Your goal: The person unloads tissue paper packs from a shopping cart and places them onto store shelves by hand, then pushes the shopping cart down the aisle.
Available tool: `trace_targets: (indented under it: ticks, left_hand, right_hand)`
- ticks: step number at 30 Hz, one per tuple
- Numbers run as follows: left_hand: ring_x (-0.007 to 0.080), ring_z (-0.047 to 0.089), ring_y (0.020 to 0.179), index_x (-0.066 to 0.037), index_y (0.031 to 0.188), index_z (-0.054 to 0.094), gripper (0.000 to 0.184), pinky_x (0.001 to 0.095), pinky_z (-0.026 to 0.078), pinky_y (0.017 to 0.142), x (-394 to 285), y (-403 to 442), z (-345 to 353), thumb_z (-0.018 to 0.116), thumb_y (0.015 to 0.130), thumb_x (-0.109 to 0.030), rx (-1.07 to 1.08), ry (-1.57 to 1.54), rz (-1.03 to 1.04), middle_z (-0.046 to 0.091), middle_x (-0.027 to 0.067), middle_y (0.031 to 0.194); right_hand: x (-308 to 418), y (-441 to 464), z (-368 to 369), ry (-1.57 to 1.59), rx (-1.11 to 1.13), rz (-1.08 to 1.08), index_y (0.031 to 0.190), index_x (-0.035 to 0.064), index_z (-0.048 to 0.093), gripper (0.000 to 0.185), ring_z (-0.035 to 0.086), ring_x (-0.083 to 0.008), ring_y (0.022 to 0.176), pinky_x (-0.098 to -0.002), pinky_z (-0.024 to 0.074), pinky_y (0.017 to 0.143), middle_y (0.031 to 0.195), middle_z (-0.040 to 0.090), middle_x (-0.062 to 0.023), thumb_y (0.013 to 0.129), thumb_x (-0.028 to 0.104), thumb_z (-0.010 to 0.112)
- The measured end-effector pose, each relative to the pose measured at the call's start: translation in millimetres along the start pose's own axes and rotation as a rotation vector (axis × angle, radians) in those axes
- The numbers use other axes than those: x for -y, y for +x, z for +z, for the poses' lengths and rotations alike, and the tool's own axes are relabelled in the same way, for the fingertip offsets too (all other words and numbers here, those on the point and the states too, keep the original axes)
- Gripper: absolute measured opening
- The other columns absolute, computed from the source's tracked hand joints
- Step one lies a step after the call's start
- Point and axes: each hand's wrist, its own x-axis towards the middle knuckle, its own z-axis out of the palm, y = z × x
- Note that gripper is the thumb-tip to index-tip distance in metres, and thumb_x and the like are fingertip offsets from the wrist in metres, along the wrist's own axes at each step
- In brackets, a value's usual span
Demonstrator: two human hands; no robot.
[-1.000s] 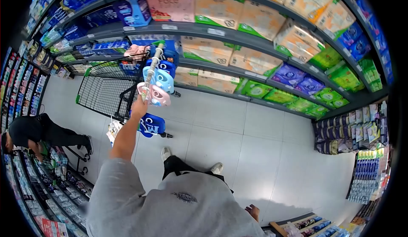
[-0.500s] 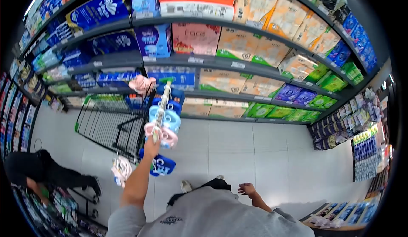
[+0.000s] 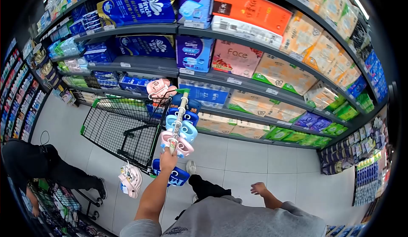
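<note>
My left hand (image 3: 168, 159) is wrapped round the near end of the handle (image 3: 178, 122) of a black wire shopping cart (image 3: 121, 128). Light blue clogs (image 3: 188, 130), pink clogs (image 3: 180, 144) and dark blue ones hang along that handle. Off the cart's near corner hangs a pale pink pair (image 3: 131, 181), and another pink pair (image 3: 160, 88) hangs at the far corner. The basket shows bare wire mesh. Held out over the floor at the right, my right hand (image 3: 258, 189) is empty, its fingers apart and slightly curled.
Shelves (image 3: 238, 82) of packaged tissue run along the far side and curve to the right. At the left, a person in dark clothes (image 3: 46, 164) bends over another cart (image 3: 63, 205). Hanging packs (image 3: 352, 147) stand at the right end, above the tiled floor (image 3: 246, 156).
The view has swung left and up, so the cart and shelves appear farther right and lower. My right hand has risen further into view. My left hand has stayed on the handle.
</note>
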Motion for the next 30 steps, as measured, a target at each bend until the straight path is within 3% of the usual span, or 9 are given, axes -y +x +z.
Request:
trace_targets:
  ticks: [5, 9, 11, 15, 17, 19, 21, 26, 30]
  left_hand:
    - [0.0424, 0.059, 0.09, 0.005, 0.1, 0.049, 0.034, 0.047, 0.028, 0.104, 8.9, 41.0, -15.6, 0.054, 0.085, -0.026, 0.002, 0.023, -0.083, 0.062, 0.0284, 0.085]
    - [0.0409, 0.06, 0.089, 0.003, 0.1, 0.046, 0.032, 0.0502, 0.028, 0.103, 17.5, 83.4, -36.0, 0.051, 0.087, -0.026, 0.025, 0.067, -0.131, 0.063, 0.0263, 0.086]
    - [0.0386, 0.061, 0.088, 0.001, 0.101, 0.044, 0.03, 0.0528, 0.029, 0.101, 24.6, 94.3, -49.0, 0.05, 0.087, -0.025, 0.022, 0.234, -0.128, 0.064, 0.0249, 0.086]
    - [0.0364, 0.064, 0.077, -0.001, 0.099, 0.043, 0.027, 0.0515, 0.037, 0.095, 39.7, 144.0, -69.2, 0.049, 0.086, -0.024, -0.035, 0.352, -0.128, 0.064, 0.022, 0.078]
    - [0.0367, 0.062, 0.074, 0.0, 0.097, 0.043, 0.026, 0.0485, 0.042, 0.086, 60.9, 166.4, -71.3, 0.053, 0.083, -0.02, -0.098, 0.389, -0.102, 0.063, 0.0215, 0.074]
    - [0.0388, 0.061, 0.073, 0.001, 0.095, 0.043, 0.026, 0.0479, 0.042, 0.081, 72.1, 182.8, -87.7, 0.057, 0.077, -0.012, -0.099, 0.377, -0.096, 0.062, 0.023, 0.075]
    - [0.0432, 0.059, 0.073, 0.003, 0.093, 0.044, 0.025, 0.0503, 0.044, 0.073, 91.6, 204.1, -96.0, 0.054, 0.07, -0.002, -0.11, 0.33, -0.118, 0.06, 0.0244, 0.075]
    - [0.0438, 0.059, 0.072, 0.003, 0.095, 0.045, 0.025, 0.0508, 0.046, 0.065, 130.3, 244.2, -136.0, 0.05, 0.07, 0.003, -0.149, 0.25, -0.187, 0.062, 0.0248, 0.075]
    - [0.0444, 0.059, 0.072, 0.001, 0.095, 0.044, 0.024, 0.0502, 0.046, 0.064, 165.3, 276.5, -169.8, 0.05, 0.071, 0.001, -0.156, 0.2, -0.124, 0.061, 0.0246, 0.073]
  right_hand:
    - [97.7, 26.0, 58.1, -0.017, 0.088, -0.156, 0.102, 0.0017, 0.06, 0.03, 0.067, -0.0249, 0.076, -0.0359, 0.0517, 0.064, 0.09, 0.066, -0.014, 0.083, 0.025, 0.059]
    - [148.8, 63.9, 100.2, -0.027, 0.147, -0.126, 0.102, 0.0025, 0.06, 0.03, 0.067, -0.0236, 0.076, -0.0361, 0.0522, 0.064, 0.089, 0.066, -0.0137, 0.083, 0.027, 0.06]
    - [157.2, 65.8, 125.2, -0.042, 0.198, -0.054, 0.099, 0.0021, 0.062, 0.028, 0.066, -0.0223, 0.07, -0.0345, 0.0517, 0.058, 0.086, 0.067, -0.0126, 0.082, 0.025, 0.06]
    - [218.5, 105.3, 151.5, -0.218, 0.252, -0.016, 0.098, 0.0012, 0.062, 0.027, 0.067, -0.0218, 0.069, -0.0348, 0.0528, 0.056, 0.089, 0.067, -0.0128, 0.085, 0.025, 0.056]
    - [220.7, 172.0, 157.2, -0.079, 0.511, -0.054, 0.098, 0.0024, 0.061, 0.028, 0.065, -0.0208, 0.066, -0.0342, 0.051, 0.057, 0.084, 0.066, -0.012, 0.081, 0.025, 0.062]
    - [284.3, 138.1, 173.1, -0.102, 0.286, -0.039, 0.097, 0.0026, 0.061, 0.028, 0.063, -0.0183, 0.062, -0.0309, 0.0492, 0.053, 0.08, 0.065, -0.01, 0.08, 0.025, 0.062]
    - [318.5, 144.6, 181.5, -0.058, 0.22, -0.088, 0.095, 0.0026, 0.061, 0.028, 0.062, -0.0169, 0.061, -0.0288, 0.0485, 0.051, 0.078, 0.065, -0.0089, 0.079, 0.025, 0.063]
    - [391.3, 133.0, 200.3, -0.027, 0.196, -0.176, 0.094, 0.0029, 0.062, 0.026, 0.062, -0.0156, 0.06, -0.0273, 0.0483, 0.052, 0.076, 0.064, -0.0082, 0.081, 0.025, 0.061]
    - [403.0, 134.0, 212.3, -0.016, 0.147, -0.153, 0.094, 0.0038, 0.062, 0.025, 0.063, -0.0159, 0.06, -0.0279, 0.0483, 0.052, 0.076, 0.065, -0.0083, 0.081, 0.025, 0.061]
